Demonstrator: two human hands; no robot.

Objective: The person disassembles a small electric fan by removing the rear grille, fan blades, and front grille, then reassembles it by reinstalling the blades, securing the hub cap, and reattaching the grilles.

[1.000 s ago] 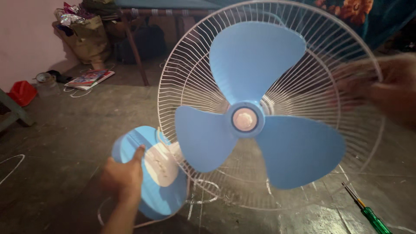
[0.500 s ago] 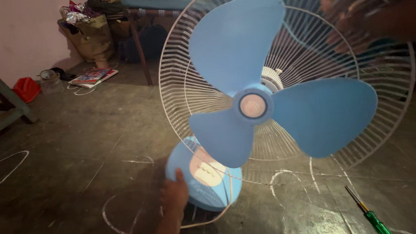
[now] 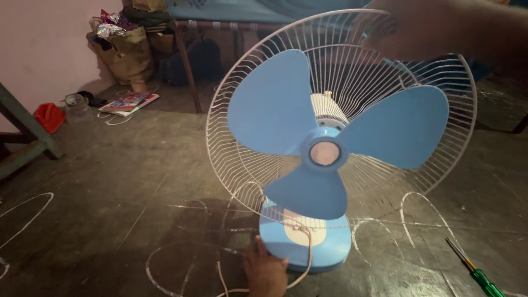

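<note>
We see the floor (image 3: 99,181) first, chalk-marked, with the fan (image 3: 330,148) standing on it, guard (image 3: 242,110) open at the front and three blue blades bare. To steady it well, we judge both hands should hold firm. Our right hand (image 3: 434,30), blurred, meets the guard's top; we cannot tell its grip. Our left hand (image 3: 265,270) lies flat against the base (image 3: 324,247). A screwdriver (image 3: 476,269) lies nearby.

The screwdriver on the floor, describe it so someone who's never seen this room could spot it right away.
Start at the big table fan with three blue blades and a white wire guard, standing on the grey concrete floor. Look right of its round blue base, to the picture's lower right corner. There lies the slim screwdriver, alone among chalk lines, with the only bright green handle around.
</note>
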